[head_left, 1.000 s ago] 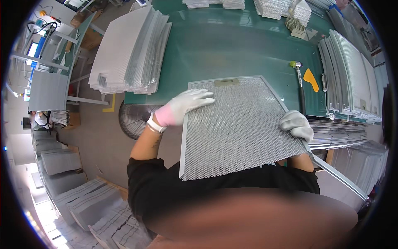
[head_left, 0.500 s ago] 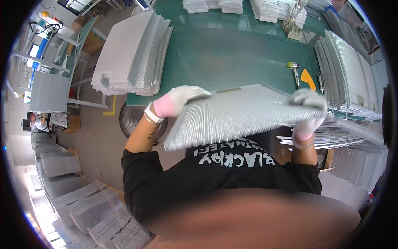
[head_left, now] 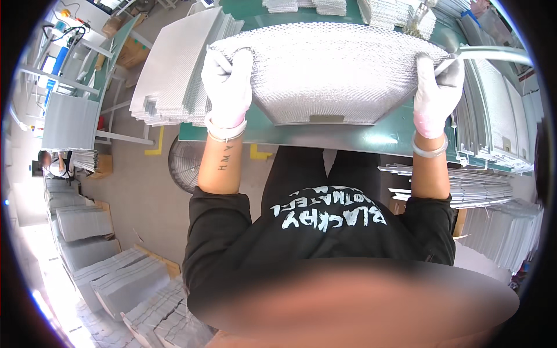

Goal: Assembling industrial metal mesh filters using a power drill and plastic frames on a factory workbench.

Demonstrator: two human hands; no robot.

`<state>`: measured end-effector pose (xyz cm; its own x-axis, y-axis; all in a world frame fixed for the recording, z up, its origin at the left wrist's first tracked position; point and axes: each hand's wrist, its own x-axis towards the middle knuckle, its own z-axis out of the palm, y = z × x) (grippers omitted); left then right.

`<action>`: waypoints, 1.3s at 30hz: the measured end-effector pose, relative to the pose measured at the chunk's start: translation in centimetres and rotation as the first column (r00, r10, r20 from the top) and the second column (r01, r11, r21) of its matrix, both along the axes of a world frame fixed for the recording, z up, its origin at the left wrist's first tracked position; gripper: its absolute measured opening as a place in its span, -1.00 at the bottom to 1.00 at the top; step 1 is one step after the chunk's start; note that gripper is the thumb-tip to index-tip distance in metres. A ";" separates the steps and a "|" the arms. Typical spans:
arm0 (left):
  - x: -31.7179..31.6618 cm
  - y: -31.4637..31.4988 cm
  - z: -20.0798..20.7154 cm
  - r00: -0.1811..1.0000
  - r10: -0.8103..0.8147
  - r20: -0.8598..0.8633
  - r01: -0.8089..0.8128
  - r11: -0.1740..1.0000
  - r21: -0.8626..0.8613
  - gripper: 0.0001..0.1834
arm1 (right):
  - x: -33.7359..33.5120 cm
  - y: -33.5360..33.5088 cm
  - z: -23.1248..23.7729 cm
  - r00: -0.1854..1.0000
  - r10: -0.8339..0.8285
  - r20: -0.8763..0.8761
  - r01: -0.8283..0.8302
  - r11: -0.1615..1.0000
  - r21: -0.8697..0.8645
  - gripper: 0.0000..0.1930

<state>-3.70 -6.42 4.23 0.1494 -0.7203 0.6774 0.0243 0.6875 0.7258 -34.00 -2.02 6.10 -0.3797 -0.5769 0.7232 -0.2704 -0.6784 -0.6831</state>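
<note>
Mesh panel, head view: a silver metal-mesh sheet (head_left: 336,72) held tilted above the green worktable (head_left: 401,123), its tabbed edge low near the table's front; contact there cannot be told.
Left hand: white-gloved with a pink cuff (head_left: 228,84), closed around the sheet's upper left corner.
Right hand: gloved alike (head_left: 437,93), gripping the upper right corner.
Pale narrow strip (head_left: 493,53): juts out rightward beside the right hand.
Stacked white mesh panels (head_left: 168,66): left of the sheet.

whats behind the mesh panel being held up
Past the top edge of the mesh panel, pale stacks show on the green table. The tabletop directly behind the panel is covered, so anything there cannot be seen.
</note>
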 end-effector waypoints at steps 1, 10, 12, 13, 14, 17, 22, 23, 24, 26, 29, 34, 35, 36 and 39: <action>-0.2 0.2 0.0 1.000 -0.010 -0.004 0.010 1.000 0.006 -0.80 | 0.5 -0.1 0.3 0.995 0.030 0.098 -0.016 0.990 -0.139 -0.30; 0.1 -0.5 -0.4 0.993 0.012 0.119 -0.006 0.999 -0.044 -0.78 | -5.0 1.1 4.2 0.798 -0.148 -0.584 0.180 0.984 -0.003 -0.17; 0.1 -0.3 -0.2 0.996 -0.073 0.040 0.076 0.995 -0.069 -0.77 | -5.8 2.0 7.0 0.615 0.126 -0.778 0.089 0.970 0.227 -0.41; 0.0 -0.1 -0.1 0.996 -0.081 0.037 0.084 0.993 -0.080 -0.77 | -5.6 2.6 8.7 0.613 0.112 -0.782 0.098 0.971 0.217 -0.41; 0.1 0.0 0.0 0.988 -0.154 0.030 0.156 0.984 -0.089 -0.77 | -5.0 3.2 10.3 0.538 0.081 -0.839 0.081 0.986 0.147 -0.49; 0.3 0.3 0.6 0.970 -0.242 0.022 0.243 0.967 -0.077 -0.77 | -5.6 3.4 12.3 0.372 0.049 -0.927 0.010 0.998 0.057 -0.55; 0.5 0.2 0.3 0.972 -0.231 0.046 0.233 0.971 -0.056 -0.79 | -5.2 4.0 13.9 0.354 0.254 -0.900 -0.050 0.966 0.253 -0.49; 0.4 0.2 0.2 0.961 -0.277 0.018 0.278 0.958 -0.071 -0.83 | -5.1 3.7 13.8 0.353 0.247 -0.902 -0.048 0.968 0.247 -0.49; 0.4 0.2 0.3 0.946 -0.325 -0.007 0.323 0.942 -0.085 -0.86 | -5.1 3.3 13.8 0.278 0.265 -0.923 -0.079 0.964 0.252 -0.48; 1.1 0.5 1.2 0.943 -0.323 0.078 0.326 0.945 -0.037 -0.89 | -4.9 3.1 14.2 0.194 0.300 -0.934 -0.078 0.954 0.290 -0.46; 2.4 1.2 3.9 0.899 -0.398 0.186 0.371 0.914 0.164 -0.86 | -3.3 3.4 15.6 0.231 0.489 -0.841 -0.088 0.872 0.482 -0.50; 0.7 1.6 4.6 0.918 -0.384 0.095 0.382 0.923 0.040 -0.86 | -0.9 3.0 13.8 0.302 0.441 -0.845 -0.179 0.897 0.404 -0.63; 0.9 1.4 4.2 0.920 -0.379 0.104 0.382 0.924 -0.014 -0.84 | -0.8 2.7 13.8 0.210 0.333 -0.919 -0.285 0.920 0.269 -0.70; 1.0 1.5 3.9 0.920 -0.385 0.074 0.386 0.922 -0.007 -0.80 | -0.5 2.7 13.8 0.209 0.337 -0.918 -0.291 0.918 0.270 -0.70; 0.8 1.9 3.6 0.952 -0.298 0.072 0.301 0.953 -0.030 -0.70 | 1.3 2.8 14.6 0.162 0.418 -0.894 -0.266 0.891 0.368 -0.71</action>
